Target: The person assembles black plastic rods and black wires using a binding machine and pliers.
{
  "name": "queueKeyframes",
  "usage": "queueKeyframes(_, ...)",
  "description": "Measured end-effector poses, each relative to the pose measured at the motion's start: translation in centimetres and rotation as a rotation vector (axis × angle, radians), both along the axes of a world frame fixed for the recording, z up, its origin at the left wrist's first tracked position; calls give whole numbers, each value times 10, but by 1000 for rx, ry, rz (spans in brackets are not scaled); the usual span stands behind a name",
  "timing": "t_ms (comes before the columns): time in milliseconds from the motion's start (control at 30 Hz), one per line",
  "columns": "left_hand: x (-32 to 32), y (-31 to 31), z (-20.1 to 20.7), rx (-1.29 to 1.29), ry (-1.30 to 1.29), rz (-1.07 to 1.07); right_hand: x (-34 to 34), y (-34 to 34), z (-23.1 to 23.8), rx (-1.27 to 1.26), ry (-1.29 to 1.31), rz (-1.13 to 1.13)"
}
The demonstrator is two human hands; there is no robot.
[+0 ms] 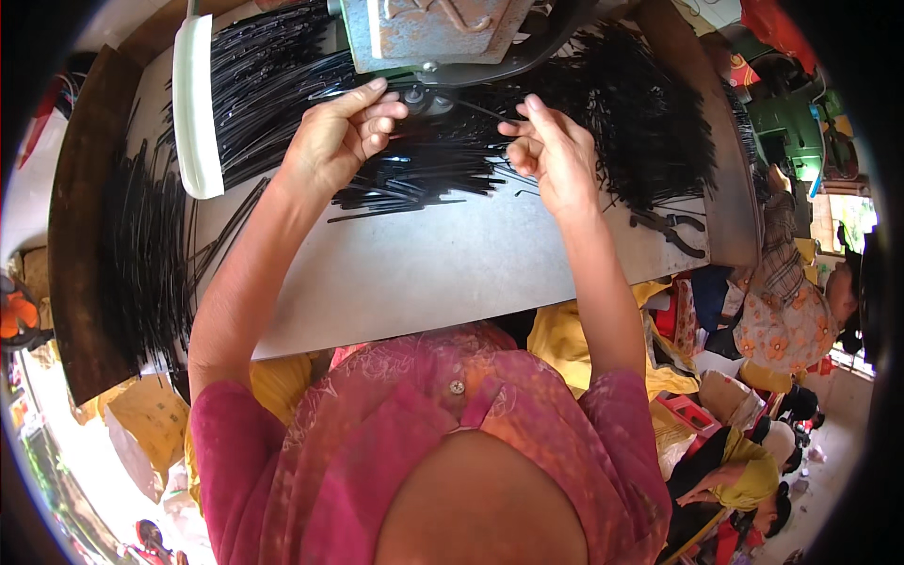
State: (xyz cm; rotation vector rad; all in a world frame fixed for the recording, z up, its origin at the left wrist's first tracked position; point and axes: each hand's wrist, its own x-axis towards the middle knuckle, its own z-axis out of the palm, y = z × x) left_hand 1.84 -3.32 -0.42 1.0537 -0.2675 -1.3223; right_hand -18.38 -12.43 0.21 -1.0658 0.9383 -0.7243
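My left hand and my right hand are raised over a grey metal worktable, both up against the underside of a grey metal machine. Between them runs a thin black wire strip, pinched by the fingers of each hand near the machine's round black part. Piles of the same black strips cover the table behind and beside the hands.
A white plastic piece lies across strips at the left. More black strips hang over the left edge. Pliers rest at the table's right. A person in patterned clothes sits at the right.
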Motion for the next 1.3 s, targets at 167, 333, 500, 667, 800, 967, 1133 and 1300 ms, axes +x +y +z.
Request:
queueKeyframes(167, 22, 7, 8, -12, -13, -138, 2, 29, -17, -429, 108, 140)
queueKeyframes(333, 40, 26, 8, 0, -10, 98, 36, 59, -7, -1172, 334, 346)
queueKeyframes(500, 62, 52, 2, 18, 43, 305, 54, 63, -17, -1397, 396, 433)
queueKeyframes(667, 58, 58, 6, -21, -111, 143, 58, 56, -24, -1571, 448, 468)
queueKeyframes(800, 47, 56, 6, 29, -197, -40, 49, 53, 8, -1844, 509, 398)
queueKeyframes(967, 6, 42, 11, 24, -374, -156, 39, 37, 24, -1838, 543, 378)
queueKeyframes(1133, -11, 28, 9, 24, -416, -135, 37, -3, -20, -709, 251, 482)
queueKeyframes(1300, -13, 30, 8, 46, -394, -139, 47, 6, 1, -181, 83, 411)
